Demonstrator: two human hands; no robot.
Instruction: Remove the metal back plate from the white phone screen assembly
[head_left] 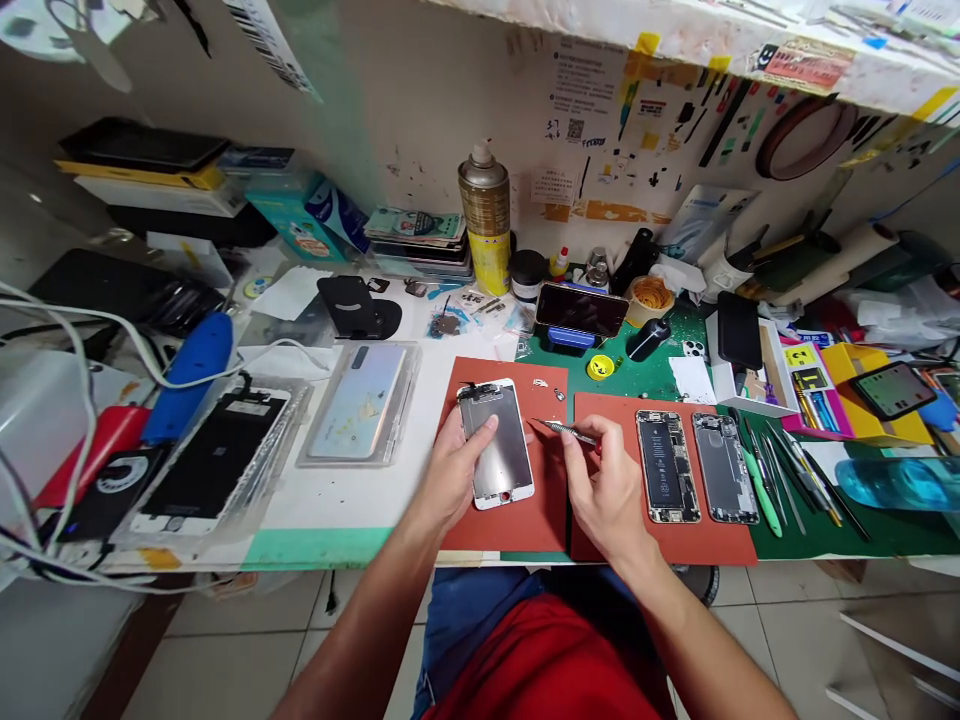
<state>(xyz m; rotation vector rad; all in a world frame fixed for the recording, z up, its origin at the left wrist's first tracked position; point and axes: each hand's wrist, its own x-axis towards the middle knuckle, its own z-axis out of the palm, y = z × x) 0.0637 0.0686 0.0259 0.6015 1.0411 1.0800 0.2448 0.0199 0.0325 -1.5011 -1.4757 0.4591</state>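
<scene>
My left hand holds a white-framed phone screen assembly, its metal back facing up and the thumb lying over its left edge. A thin metal tool is pinched in my right hand; its tip points left, close to the assembly's right edge. Both hands are above the red-brown mats. To the right of my right hand lie an opened phone body with battery and boards showing, and a second opened phone part. Small metal pieces lie beyond the assembly.
At left are a light-coloured phone and a stack of screens. A spray can, a propped phone and a yellow lid stand or lie behind. Tweezers and drivers lie right, beside a blue bottle.
</scene>
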